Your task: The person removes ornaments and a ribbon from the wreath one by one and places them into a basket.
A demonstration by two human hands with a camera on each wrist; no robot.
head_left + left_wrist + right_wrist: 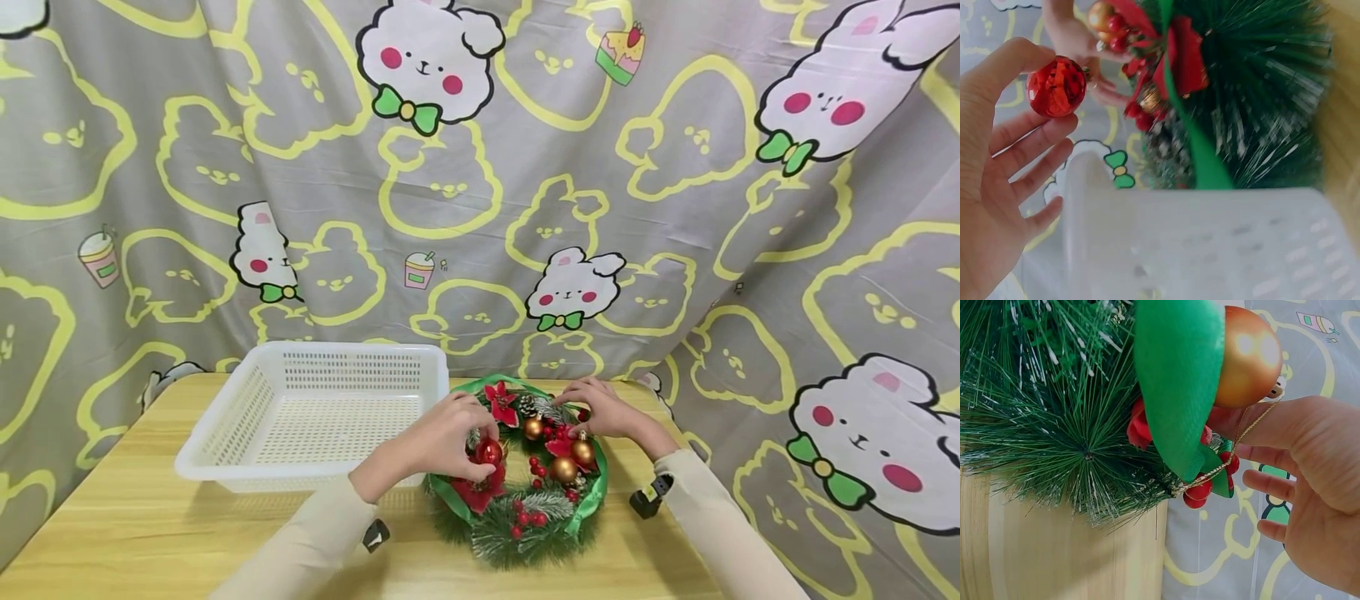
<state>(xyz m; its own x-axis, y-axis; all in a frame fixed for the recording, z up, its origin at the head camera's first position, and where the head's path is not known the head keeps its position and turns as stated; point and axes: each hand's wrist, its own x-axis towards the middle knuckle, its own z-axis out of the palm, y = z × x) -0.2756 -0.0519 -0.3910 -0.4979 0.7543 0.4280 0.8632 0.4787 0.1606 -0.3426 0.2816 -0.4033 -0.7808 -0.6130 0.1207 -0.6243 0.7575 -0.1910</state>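
Observation:
A Christmas wreath (525, 500) of green needles, green ribbon, red flowers, berries and baubles lies on the wooden table (135, 533). My left hand (450, 443) pinches a shiny red bauble (490, 452) at the wreath's left side. In the left wrist view the red bauble (1056, 86) sits between the thumb and fingertips of the left hand (1022, 134). My right hand (606, 412) rests on the wreath's upper right. Its thumb touches under a gold bauble (1247, 356) by the green ribbon (1179, 381), while the fingers (1269, 484) lie loosely extended.
A white perforated plastic basket (225, 433) stands on the table just left of the wreath, with nothing inside. A grey cartoon-print cloth (480, 208) hangs behind and to the right. Bare table runs along the front and left.

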